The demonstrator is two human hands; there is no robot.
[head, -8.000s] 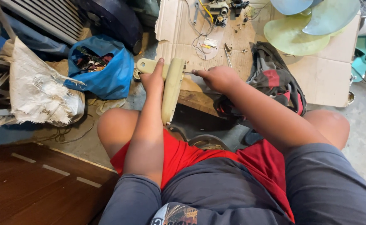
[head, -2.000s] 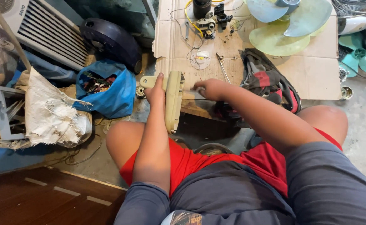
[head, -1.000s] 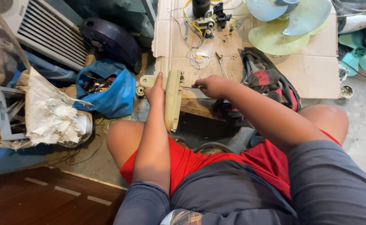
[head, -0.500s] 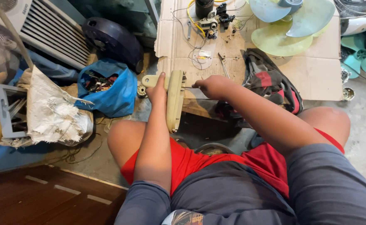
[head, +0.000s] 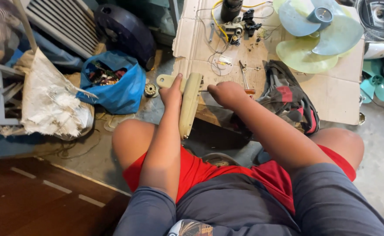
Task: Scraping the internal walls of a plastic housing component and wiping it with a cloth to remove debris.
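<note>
A person sits on the floor, seen from above, knees apart in red shorts. The left hand [head: 173, 92] is wrapped around a long cream plastic housing [head: 189, 105], gripping its upper part and holding it on edge so that its lower end points toward the lap. Just right of the housing, the right hand [head: 227, 93] is clenched into a fist around what looks like a thin tool pressed against the housing's side; the tool itself is mostly hidden, so what it is cannot be told.

Beyond the housing lies a sheet of cardboard [head: 331, 96] carrying a small screwdriver [head: 244, 79], loose wires and a motor assembly [head: 238, 22]. Farther beyond and to the right are pale green fan blades [head: 307, 43]. A dark patterned bag [head: 290, 98] sits right of the housing. Left of it is an open blue plastic bag [head: 113, 85] of parts.

The housing is steadied by one hand only, in the air. If the right hand pushes hard, the tool could slip off and jab the left hand or a thigh, or the plastic could crack. Any screw freed could drop among the clutter.
</note>
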